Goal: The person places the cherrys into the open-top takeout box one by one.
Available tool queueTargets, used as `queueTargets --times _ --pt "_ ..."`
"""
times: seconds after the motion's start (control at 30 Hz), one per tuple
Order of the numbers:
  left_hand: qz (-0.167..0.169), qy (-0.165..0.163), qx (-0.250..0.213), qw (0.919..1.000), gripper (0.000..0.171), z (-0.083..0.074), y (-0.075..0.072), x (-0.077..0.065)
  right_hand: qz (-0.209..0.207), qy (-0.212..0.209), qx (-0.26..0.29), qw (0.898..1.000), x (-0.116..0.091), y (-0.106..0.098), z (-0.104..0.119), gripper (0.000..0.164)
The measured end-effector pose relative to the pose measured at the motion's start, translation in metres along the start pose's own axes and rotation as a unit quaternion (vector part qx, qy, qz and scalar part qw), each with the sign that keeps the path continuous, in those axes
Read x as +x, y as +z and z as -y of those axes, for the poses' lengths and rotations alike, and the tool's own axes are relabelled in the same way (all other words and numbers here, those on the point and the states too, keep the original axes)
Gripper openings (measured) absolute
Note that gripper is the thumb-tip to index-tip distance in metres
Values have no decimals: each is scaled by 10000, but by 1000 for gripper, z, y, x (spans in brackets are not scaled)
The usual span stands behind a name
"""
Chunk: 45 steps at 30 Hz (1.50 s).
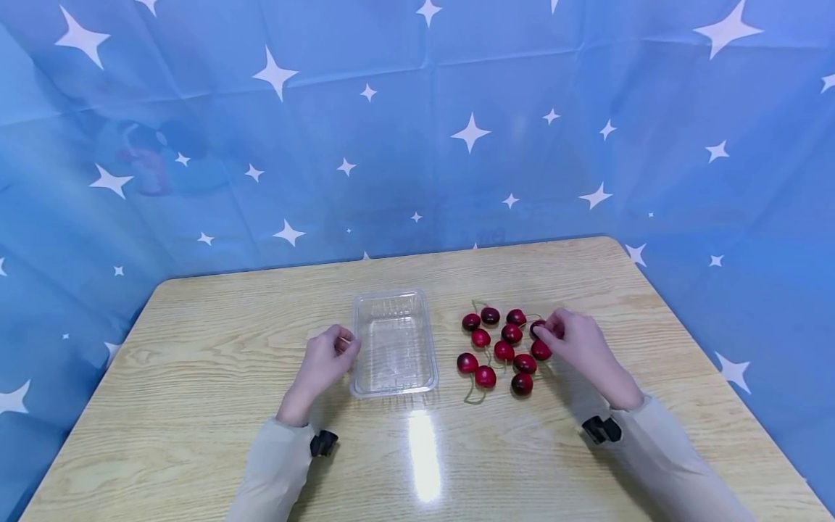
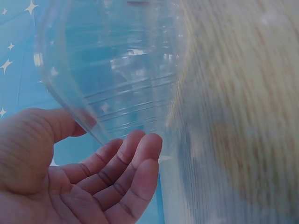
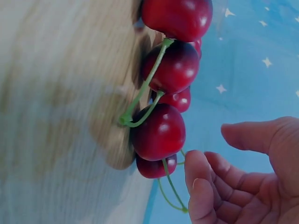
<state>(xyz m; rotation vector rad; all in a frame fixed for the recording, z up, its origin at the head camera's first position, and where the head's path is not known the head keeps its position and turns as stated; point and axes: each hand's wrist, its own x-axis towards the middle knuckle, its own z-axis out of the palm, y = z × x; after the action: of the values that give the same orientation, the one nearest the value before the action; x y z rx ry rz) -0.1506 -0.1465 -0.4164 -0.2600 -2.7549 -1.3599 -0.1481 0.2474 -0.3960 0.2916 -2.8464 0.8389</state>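
Pinching a clear rectangular plastic tray (image 1: pixel 394 348) in the left hand (image 1: pixel 326 359), poising the right hand (image 1: pixel 577 341) loosely parted beside 12 shiny dark-red cherries (image 1: pixel 504 351) on the pale wooden table (image 1: pixel 196 391), seemingly all left to load, with 0 inside.

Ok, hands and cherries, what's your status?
Left hand at tray. Right hand empty, by cherries. Cherries loose on table, outside tray. No obstacle visible between.

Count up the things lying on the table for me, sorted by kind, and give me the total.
Cherries: 12
Clear plastic container: 1
Total: 13
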Motion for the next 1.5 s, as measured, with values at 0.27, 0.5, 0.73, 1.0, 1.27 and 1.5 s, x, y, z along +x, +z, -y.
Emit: queueTargets --times 0.27,0.5,0.73,1.0,1.27,1.5 --pt "-140 -158 -226 9995 9 0 3 0 398 125 -51 9991 -10 -1 -3 19" --pt "-149 -493 -701 9962 11 0 6 2 772 418 -18 9961 -19 2 -5 22" --pt "-78 -884 -939 9916 15 -1 6 3 1075 427 -95 9932 -24 4 -10 25" --pt "-18 -989 -959 9905 17 -6 6 3 1243 526 -28 9908 -28 8 -13 19" --pt "65 -1158 -1179 9862 21 -4 8 3 1260 388 -168 9911 -27 10 -13 18" --pt "51 -1163 -1286 9848 21 -5 8 3 1285 293 52 9913 -26 11 -13 14"
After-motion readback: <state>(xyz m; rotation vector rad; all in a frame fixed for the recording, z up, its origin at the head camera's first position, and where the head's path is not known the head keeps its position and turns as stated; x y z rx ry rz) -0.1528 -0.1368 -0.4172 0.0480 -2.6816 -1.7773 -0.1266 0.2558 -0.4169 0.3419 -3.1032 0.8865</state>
